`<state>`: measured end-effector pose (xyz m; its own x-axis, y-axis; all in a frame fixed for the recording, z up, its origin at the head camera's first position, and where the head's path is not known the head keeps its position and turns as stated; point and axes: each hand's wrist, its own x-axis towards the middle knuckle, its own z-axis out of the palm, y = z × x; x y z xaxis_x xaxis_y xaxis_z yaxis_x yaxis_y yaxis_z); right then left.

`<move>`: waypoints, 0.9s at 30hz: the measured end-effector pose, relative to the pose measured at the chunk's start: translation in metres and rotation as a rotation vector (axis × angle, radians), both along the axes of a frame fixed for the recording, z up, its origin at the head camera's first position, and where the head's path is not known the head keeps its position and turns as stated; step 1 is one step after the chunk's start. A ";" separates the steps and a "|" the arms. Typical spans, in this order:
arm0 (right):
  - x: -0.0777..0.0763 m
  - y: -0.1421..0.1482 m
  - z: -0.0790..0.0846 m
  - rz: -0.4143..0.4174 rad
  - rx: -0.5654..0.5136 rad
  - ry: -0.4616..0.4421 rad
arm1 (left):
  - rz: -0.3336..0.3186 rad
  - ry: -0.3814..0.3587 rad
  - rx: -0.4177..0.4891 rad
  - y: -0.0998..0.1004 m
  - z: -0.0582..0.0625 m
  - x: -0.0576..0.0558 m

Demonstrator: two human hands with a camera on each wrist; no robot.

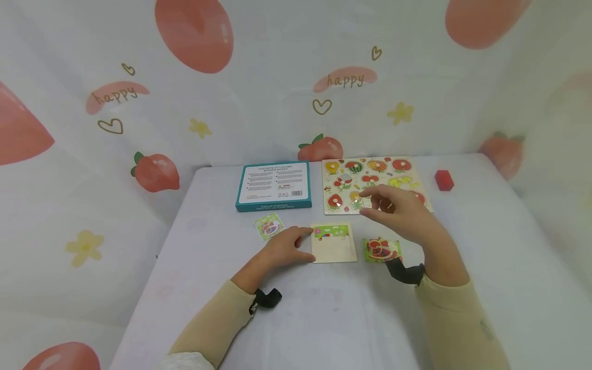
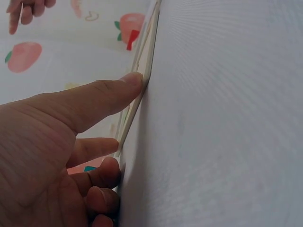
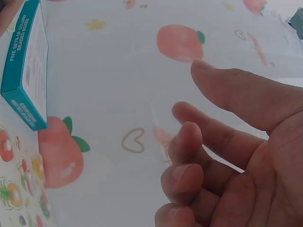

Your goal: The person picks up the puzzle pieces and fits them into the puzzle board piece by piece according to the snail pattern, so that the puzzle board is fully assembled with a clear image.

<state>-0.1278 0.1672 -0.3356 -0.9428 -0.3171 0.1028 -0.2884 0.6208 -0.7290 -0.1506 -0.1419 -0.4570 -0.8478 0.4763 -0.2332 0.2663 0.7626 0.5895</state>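
A small square wooden puzzle board (image 1: 334, 252) lies on the white-covered table, with a green printed strip along its top. My left hand (image 1: 284, 249) touches the left edge of this board with thumb and index fingertips, set apart from each other. In the left wrist view the thumb (image 2: 111, 97) rests against the board's rim. My right hand (image 1: 402, 211) is raised over the corner of a fruit peg board (image 1: 329, 206), thumb and index apart and nothing between them. Below it lie loose green-and-red puzzle pieces (image 1: 381, 250), partly overlapped by the black wrist mount.
A teal-edged box (image 1: 274, 185) lies at the back, left of the fruit board. In front of it is a small colourful picture card (image 1: 269, 226). A red block (image 1: 444, 180) sits at the back right. A fruit-printed white curtain (image 1: 259, 118) hangs behind the table.
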 end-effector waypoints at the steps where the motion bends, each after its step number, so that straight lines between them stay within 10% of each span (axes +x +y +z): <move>1: 0.002 0.000 0.000 -0.010 -0.006 -0.004 | -0.002 0.001 0.000 0.000 0.000 0.000; 27: 0.040 0.028 -0.078 -0.153 -0.027 -0.171 | -0.009 0.018 -0.021 -0.001 -0.003 0.000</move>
<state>-0.0883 0.1953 -0.4140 -0.9842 -0.1682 -0.0560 -0.0630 0.6272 -0.7763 -0.1509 -0.1427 -0.4597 -0.8478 0.4787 -0.2282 0.2831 0.7724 0.5686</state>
